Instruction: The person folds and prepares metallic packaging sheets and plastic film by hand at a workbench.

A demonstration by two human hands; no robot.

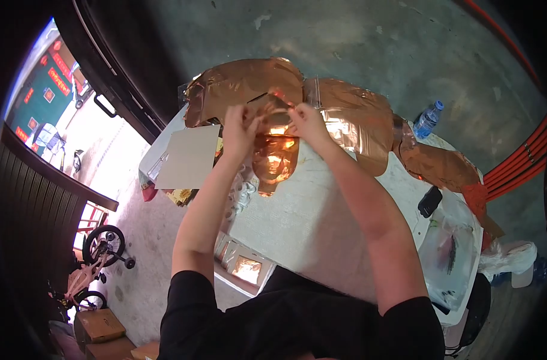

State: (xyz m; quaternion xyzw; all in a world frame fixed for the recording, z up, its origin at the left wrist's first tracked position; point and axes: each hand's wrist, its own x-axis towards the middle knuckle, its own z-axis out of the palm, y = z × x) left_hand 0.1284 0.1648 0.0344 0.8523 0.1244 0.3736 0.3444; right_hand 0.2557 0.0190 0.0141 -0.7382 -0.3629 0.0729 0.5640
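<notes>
Both arms reach forward over a white table (285,216). My left hand (241,129) has its fingers bent together at the left edge of a shiny copper-coloured foil piece (276,159). My right hand (308,123) pinches near the top right of the same piece, its fingers closed. Between the hands the foil is creased and partly blurred; its rounded lower end lies on the table. Larger copper foil sheets (354,117) spread behind and to the right. A pale grey board (188,157) lies left of my left hand.
A water bottle (428,119) stands at the back right. A black object (429,201) and a clear plastic bag (450,255) lie on the right. Near my body is a white box (243,267). A small bicycle (99,258) stands on the floor at left.
</notes>
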